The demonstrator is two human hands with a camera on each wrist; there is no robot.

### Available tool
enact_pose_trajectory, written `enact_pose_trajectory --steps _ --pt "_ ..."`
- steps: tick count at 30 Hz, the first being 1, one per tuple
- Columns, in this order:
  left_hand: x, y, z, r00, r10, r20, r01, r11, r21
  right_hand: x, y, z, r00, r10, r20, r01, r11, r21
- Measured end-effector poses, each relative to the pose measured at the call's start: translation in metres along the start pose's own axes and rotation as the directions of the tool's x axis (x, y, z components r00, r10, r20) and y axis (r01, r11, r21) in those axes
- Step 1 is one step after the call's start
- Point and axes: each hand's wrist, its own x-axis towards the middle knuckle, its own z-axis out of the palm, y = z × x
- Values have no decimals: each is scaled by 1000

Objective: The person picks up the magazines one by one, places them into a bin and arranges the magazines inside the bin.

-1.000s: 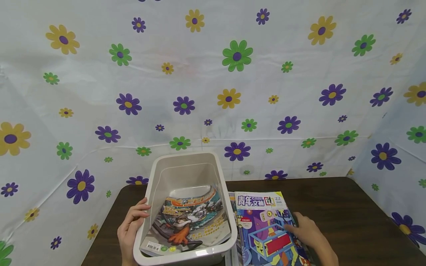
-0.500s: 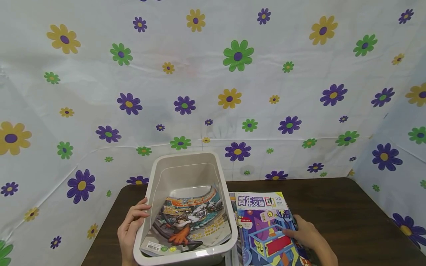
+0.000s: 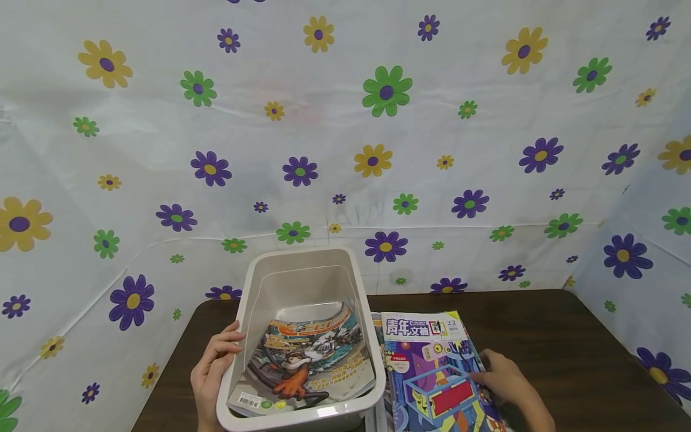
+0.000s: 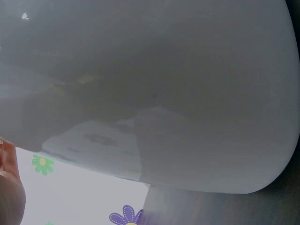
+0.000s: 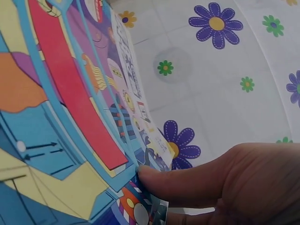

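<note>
A beige plastic bin (image 3: 297, 281) stands at the middle of the table. My left hand (image 3: 212, 372) grips its left rim, fingers over the edge. In the left wrist view the bin's smooth outer wall (image 4: 178, 93) fills most of the frame, with part of the hand (image 4: 10, 197) at the lower left. Inside the bin lies a worn magazine (image 3: 313, 354) with a cartoon cover. Right of the bin, my right hand (image 3: 504, 381) pinches the right edge of a colourful magazine (image 3: 432, 375), thumb on the cover, as the right wrist view shows. Its other fingers are mostly hidden beneath.
More magazines (image 3: 376, 327) lie under the colourful one, showing along its left side, close against the bin. The dark wooden table (image 3: 572, 348) extends to the right. Behind it hangs a white flower-patterned cloth (image 3: 335, 138).
My right hand has shifted slightly right, its thumb drawing back from the cover toward the magazine's edge. The left hand and the bin have stayed put.
</note>
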Motion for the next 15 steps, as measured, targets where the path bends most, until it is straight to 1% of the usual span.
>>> enact_pose_trajectory --steps 3,8,10,12,15 --pt "0 3 1 999 -32 -10 32 999 30 -2 -1 -1 1000 -22 -14 23 999 29" --pt "0 4 2 998 -53 -31 55 998 40 -5 0 -2 999 -47 -26 49 994 96" --pt "0 3 3 998 -55 -38 57 998 41 -6 -1 -3 998 -62 -30 64 993 103" --pt "0 3 2 999 -48 -24 49 998 37 -7 -1 -5 996 -81 -30 84 990 115" --pt "0 3 1 1000 -26 -4 26 1000 17 -7 1 -8 993 -116 -2 115 982 152"
